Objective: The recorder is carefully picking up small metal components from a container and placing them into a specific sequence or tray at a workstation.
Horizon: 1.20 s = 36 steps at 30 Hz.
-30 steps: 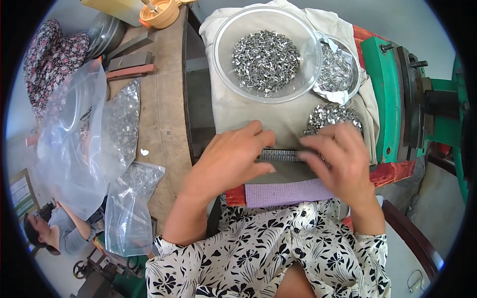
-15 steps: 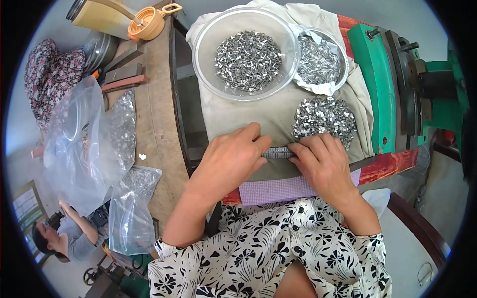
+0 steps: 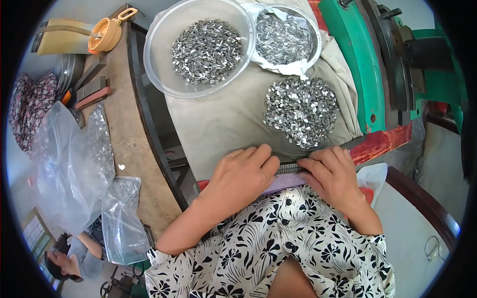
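Observation:
Between my two hands runs a short row of small grey metal pieces (image 3: 289, 168), packed side by side like a ridged bar, low at the front edge of a beige cloth (image 3: 211, 131). My left hand (image 3: 246, 171) is closed with curled fingers at the row's left end. At the other end my right hand (image 3: 332, 173) pinches it between thumb and fingers. Both hands hide the ends of the row. A loose heap of shiny metal pieces (image 3: 300, 111) lies on the cloth just beyond my right hand. A purple checked cloth (image 3: 283, 183) shows under the row.
Farther back stand a clear plastic basin (image 3: 151, 59) of metal pieces and a lined bowl (image 3: 315, 47) of thin metal pins. A green machine (image 3: 350, 64) borders the right. On the left, a wooden bench (image 3: 131, 124) carries plastic bags (image 3: 69, 169); another person (image 3: 82, 256) sits beyond.
My view has shifted, so the basin, bowl and heap appear farther up and left. My hands, still on the row, have come nearer my body, to the cloth's front edge.

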Each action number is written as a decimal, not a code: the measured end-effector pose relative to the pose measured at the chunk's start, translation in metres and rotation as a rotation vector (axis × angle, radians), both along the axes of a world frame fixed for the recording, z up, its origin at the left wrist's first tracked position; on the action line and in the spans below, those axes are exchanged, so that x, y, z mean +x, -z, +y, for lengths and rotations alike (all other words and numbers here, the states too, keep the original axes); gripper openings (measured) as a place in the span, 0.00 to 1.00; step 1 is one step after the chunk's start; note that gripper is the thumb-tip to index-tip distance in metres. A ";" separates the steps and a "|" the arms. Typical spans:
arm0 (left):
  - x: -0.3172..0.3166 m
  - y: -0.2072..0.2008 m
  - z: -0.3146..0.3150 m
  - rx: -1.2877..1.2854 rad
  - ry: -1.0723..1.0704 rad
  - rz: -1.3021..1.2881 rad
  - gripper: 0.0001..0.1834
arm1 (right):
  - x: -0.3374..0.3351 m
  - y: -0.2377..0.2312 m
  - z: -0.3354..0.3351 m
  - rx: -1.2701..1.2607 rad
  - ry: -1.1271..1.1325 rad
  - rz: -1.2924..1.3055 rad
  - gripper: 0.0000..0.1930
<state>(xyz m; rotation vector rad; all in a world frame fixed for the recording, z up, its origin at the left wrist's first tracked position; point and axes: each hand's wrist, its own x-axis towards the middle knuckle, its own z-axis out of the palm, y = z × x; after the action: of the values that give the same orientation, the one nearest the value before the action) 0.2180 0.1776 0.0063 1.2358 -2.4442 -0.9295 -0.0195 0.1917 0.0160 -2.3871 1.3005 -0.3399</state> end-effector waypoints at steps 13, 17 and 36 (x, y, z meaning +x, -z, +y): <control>-0.009 0.010 -0.024 -0.103 -0.203 0.044 0.22 | 0.029 0.016 -0.022 -0.134 0.090 0.043 0.21; -0.003 0.009 -0.016 -0.095 -0.127 0.035 0.19 | 0.018 0.013 -0.016 -0.129 0.095 -0.024 0.17; 0.009 0.008 -0.004 -0.064 -0.357 0.115 0.10 | 0.045 0.019 -0.033 -0.135 0.035 -0.065 0.23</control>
<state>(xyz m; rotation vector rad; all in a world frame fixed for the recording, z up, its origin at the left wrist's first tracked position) 0.2265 0.1733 -0.0016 1.4862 -2.0557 -0.7899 0.0259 0.1583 -0.0029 -2.4430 1.3300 -0.5273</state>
